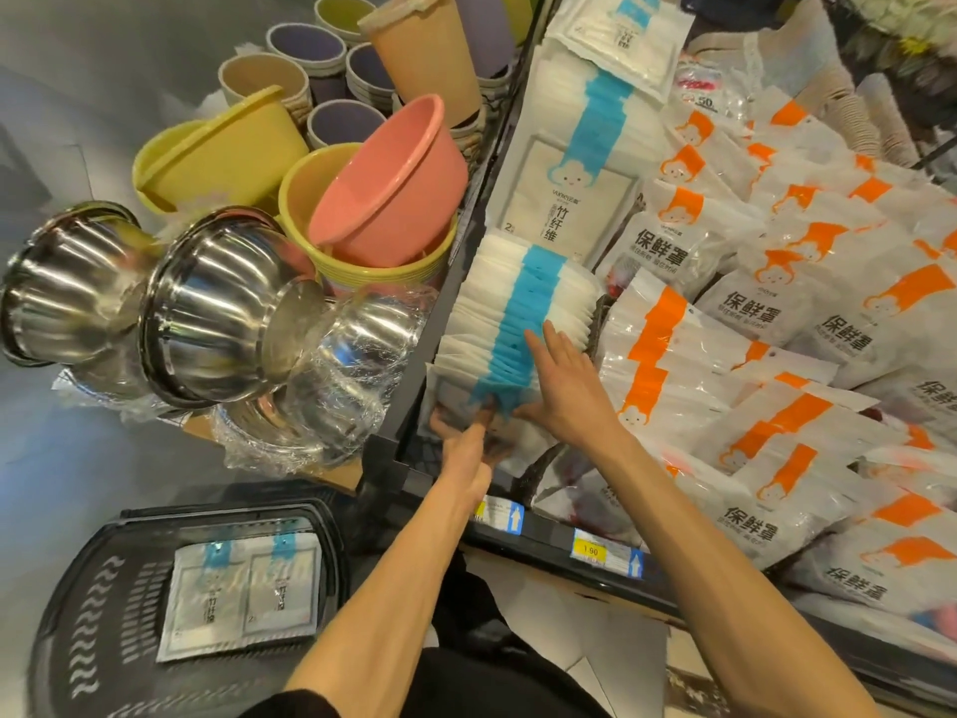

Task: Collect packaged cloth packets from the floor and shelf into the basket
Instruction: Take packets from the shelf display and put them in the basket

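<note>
A: Crowding the cloth packets point(523, 313), what's there?
B: At nine o'clock, steel bowls point(217, 303); at three, orange-printed bags point(725, 355). A shelf post point(432, 323) edges the row's left.
A: Hands?
B: The right hand point(567, 393) lies flat, fingers straight, on the row. The left hand point(466, 448) meets the front packet; its grip is blurred, cannot tell.
A: Room?
B: At seven o'clock the basket point(77, 562) holds two packets point(243, 588), bare bottom left of them.

Hands: left hand point(466, 453) and right hand point(564, 391), both bare.
Forearms: bare.
Sleeve: black sleeve point(290, 704), left elbow.
Clothing: black garment point(466, 676).
</note>
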`<state>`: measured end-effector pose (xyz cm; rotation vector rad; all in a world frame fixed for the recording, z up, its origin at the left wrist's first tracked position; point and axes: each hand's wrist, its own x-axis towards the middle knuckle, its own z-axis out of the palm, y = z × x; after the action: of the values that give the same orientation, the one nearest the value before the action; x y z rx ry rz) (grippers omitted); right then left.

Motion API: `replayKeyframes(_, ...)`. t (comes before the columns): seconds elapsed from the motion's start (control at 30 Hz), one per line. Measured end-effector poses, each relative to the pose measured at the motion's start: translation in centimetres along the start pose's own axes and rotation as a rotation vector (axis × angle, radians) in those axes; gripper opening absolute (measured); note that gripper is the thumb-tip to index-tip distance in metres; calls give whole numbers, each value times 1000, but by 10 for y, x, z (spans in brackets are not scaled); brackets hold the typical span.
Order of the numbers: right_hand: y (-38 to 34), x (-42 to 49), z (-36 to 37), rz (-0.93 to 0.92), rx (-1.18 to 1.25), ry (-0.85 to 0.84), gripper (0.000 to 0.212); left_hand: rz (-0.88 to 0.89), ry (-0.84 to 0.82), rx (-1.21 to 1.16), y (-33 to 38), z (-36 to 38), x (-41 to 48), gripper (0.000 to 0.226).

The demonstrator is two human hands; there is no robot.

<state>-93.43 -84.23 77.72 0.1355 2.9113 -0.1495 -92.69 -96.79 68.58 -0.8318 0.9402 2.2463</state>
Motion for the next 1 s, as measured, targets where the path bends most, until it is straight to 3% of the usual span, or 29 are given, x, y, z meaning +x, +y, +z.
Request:
replayKeyframes(0.17,-9,-5,10,38,-34,34,115,-79,37,-14,8,-8,-5,77)
replayKeyframes(0.4,-14,-13,16,61,-17,36,117,-148,43,19,13,-14,-10,115)
replayKeyframes(1.0,-16,-19,16,64,-25,61,110,-185,59,70,26,-20,-22,100)
